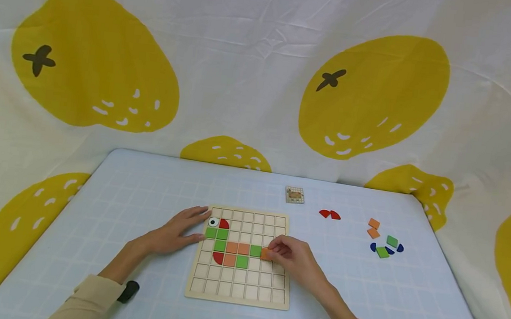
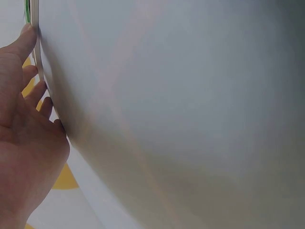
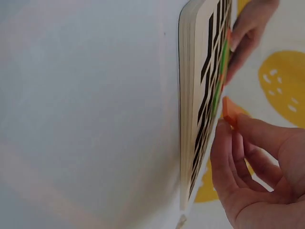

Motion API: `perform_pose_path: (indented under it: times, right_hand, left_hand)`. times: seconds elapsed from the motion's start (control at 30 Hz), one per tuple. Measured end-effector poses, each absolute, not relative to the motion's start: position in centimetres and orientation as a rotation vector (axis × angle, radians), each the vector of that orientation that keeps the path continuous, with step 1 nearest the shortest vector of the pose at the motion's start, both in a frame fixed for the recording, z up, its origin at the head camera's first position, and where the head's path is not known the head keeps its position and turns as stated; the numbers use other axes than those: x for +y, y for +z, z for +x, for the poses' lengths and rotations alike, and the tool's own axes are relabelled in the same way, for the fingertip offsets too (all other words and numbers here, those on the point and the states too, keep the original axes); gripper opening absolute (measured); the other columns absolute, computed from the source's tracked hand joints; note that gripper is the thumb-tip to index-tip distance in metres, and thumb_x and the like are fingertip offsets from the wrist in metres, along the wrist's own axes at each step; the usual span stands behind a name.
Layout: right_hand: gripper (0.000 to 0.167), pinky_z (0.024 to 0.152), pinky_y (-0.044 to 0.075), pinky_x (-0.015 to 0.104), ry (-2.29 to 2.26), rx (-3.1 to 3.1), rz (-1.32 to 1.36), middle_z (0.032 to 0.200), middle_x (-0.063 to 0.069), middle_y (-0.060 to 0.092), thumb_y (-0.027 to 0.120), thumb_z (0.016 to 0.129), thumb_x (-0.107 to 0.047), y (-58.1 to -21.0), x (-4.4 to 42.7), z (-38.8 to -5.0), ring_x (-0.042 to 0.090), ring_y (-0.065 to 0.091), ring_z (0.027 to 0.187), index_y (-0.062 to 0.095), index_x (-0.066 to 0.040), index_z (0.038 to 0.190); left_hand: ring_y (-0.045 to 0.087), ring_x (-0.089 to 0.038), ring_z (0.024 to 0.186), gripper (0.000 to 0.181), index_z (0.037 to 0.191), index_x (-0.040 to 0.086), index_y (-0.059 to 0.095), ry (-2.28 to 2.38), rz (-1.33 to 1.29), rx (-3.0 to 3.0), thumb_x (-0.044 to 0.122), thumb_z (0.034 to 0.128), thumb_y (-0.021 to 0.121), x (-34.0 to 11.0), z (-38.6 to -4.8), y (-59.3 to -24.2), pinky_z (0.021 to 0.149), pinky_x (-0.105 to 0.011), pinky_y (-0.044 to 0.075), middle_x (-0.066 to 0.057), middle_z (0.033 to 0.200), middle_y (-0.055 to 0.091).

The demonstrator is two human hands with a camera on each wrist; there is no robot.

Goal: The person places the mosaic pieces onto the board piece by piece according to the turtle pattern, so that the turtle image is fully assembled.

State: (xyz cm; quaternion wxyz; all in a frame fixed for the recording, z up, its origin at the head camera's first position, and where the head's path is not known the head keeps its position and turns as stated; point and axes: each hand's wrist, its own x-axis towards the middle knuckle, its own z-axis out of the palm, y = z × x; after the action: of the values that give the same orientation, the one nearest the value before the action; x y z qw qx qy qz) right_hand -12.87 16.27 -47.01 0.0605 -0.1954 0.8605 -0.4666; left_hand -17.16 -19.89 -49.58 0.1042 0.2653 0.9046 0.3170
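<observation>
A wooden grid board (image 1: pixel 237 300) lies on the table. On it sit green, orange and red tiles, with a round eye tile (image 1: pixel 213 222) at the upper left. My right hand (image 1: pixel 298 261) pinches an orange square tile (image 3: pixel 230 109) between thumb and fingertips. In the right wrist view that tile is tilted and just off the board's surface, at the right end of a row beside a green tile (image 1: pixel 255 251). At the board's left edge my left hand (image 1: pixel 174 233) rests with its fingers extended, thumb and fingertips touching the rim.
Loose pieces lie to the right: red quarter-rounds (image 1: pixel 335 215), orange squares (image 1: pixel 374 223), green squares (image 1: pixel 392 241) and dark blue rounded pieces (image 1: pixel 400 248). Beyond the board is a small picture card (image 1: pixel 295 195). A lemon-print cloth (image 1: pixel 245 75) hangs behind the table.
</observation>
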Motion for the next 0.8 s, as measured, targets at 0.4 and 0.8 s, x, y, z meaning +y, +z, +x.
perform_pose_path:
  times: [0.4, 0.8]
  right_hand:
    - [0.005, 0.071, 0.056, 0.022, -1.381, 2.481, -0.683, 0.085, -0.002, 0.068, 0.076, 0.094, -0.009, -47.4, 14.7, -12.5, 0.010, 0.063, 0.076, 0.072, -0.007, 0.097]
    - [0.004, 0.072, 0.056, 0.022, -1.278, 2.555, -0.718, 0.094, 0.000, 0.071, 0.076, 0.092, -0.004, -47.2, 14.4, -12.3, 0.009, 0.063, 0.080, 0.078, -0.006, 0.096]
  left_hand:
    - [0.024, -0.042, 0.151, 0.069, 0.159, 0.008, 0.038, 0.925, 0.778, 2.672, 0.032, 0.1019, 0.066, -19.9, -17.3, -49.8, 0.119, -0.065, 0.023, -0.016, 0.165, 0.030]
    - [0.023, -0.043, 0.152, 0.069, 0.159, 0.008, 0.037, 0.930, 0.772, 2.664, 0.033, 0.1021, 0.065, -20.1, -17.3, -49.9, 0.119, -0.065, 0.023, -0.016, 0.166, 0.029]
